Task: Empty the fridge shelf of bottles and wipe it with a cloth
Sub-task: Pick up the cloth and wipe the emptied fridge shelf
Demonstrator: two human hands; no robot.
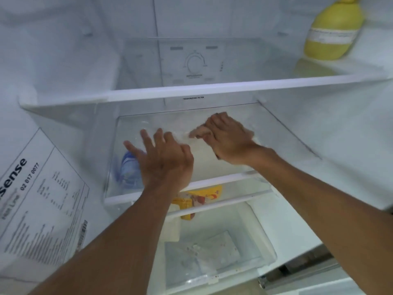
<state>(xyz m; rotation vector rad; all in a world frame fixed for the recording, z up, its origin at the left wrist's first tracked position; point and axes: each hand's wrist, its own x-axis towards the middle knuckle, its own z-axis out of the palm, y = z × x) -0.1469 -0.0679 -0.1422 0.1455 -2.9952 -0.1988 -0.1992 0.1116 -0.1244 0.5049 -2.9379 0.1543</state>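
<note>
Shelf, the clear glass one in the middle of the fridge, has both hands over it. Right hand is curled closed on a pale cloth, which is pressed to the glass toward the back centre; cloth is blurred, only a bit shows at the knuckles. Left hand is open, fingers spread, palm down near the front left of the shelf, holding nothing; can't tell if it touches the glass. Blue-capped bottle shows at the front left corner just beside the left hand, blurred; can't tell if it's on this shelf or seen through the glass below. Yellow packet lies on the level below, seen through the front edge. Yellow bottle stands on the upper shelf, far right. Crisper drawer at the bottom. Label sticker on the left wall.
</note>
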